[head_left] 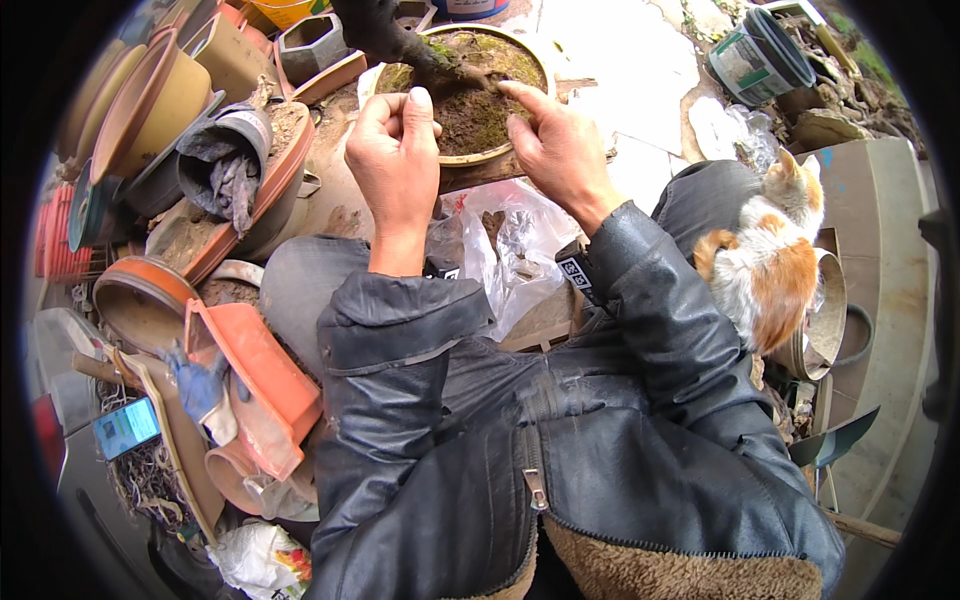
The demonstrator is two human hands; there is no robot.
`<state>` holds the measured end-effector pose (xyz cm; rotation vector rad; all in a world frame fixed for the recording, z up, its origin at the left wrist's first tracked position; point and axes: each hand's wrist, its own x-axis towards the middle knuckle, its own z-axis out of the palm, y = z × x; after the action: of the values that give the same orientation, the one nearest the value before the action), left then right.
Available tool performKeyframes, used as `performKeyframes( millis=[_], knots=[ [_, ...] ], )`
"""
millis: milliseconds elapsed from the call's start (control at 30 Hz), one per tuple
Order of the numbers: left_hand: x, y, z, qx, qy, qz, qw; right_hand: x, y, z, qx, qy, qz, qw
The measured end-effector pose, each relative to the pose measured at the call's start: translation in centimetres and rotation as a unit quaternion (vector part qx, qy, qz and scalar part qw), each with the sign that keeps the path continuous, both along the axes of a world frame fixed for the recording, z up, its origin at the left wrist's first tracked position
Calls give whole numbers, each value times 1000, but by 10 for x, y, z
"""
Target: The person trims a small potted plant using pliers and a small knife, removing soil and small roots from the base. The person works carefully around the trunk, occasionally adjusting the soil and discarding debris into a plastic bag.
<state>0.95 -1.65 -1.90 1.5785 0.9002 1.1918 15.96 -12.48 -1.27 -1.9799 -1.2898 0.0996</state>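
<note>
A round, shallow pot (pixel 548 75) with a pale rim stands in front of me. It holds soil and green moss (pixel 480 118), and a thick dark tree trunk (pixel 385 32) leans out of it to the upper left. At the pot's near left rim, my left hand (pixel 398 160) is closed with its thumb up against the curled fingers; anything inside is hidden. My right hand (pixel 562 145) reaches over the right rim, index finger stretched toward the trunk's base and thumb apart from it. Below both hands lies a clear plastic bag (pixel 510 255) with dark bits inside.
Stacked plant pots (pixel 160 100) crowd the left, with an orange rectangular planter (pixel 265 375), a blue-grey glove (pixel 200 390) and a phone (pixel 127 428) nearer. An orange-and-white cat (pixel 770 260) sits by my right knee. A dark bucket (pixel 760 57) lies tilted at far right.
</note>
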Motion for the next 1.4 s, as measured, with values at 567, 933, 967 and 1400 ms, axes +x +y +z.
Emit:
performKeyframes(
  millis=[567, 933, 967, 1400],
  knots=[
    [-31, 20, 21, -29, -41, -13, 999, -10, -10, 14, 111, 167, 33, 979],
    [-25, 20, 11, -13, -6, -7, 1000, -13, 22, 26, 121, 90, 41, 988],
    [-24, 20, 10, -13, -9, -10, 1000, -12, 27, 27, 143, 83, 38, 985],
    [-21, 11, 13, -9, 18, -16, 1000, 3, 68, 34, 81, 15, 11, 997]
  ],
)
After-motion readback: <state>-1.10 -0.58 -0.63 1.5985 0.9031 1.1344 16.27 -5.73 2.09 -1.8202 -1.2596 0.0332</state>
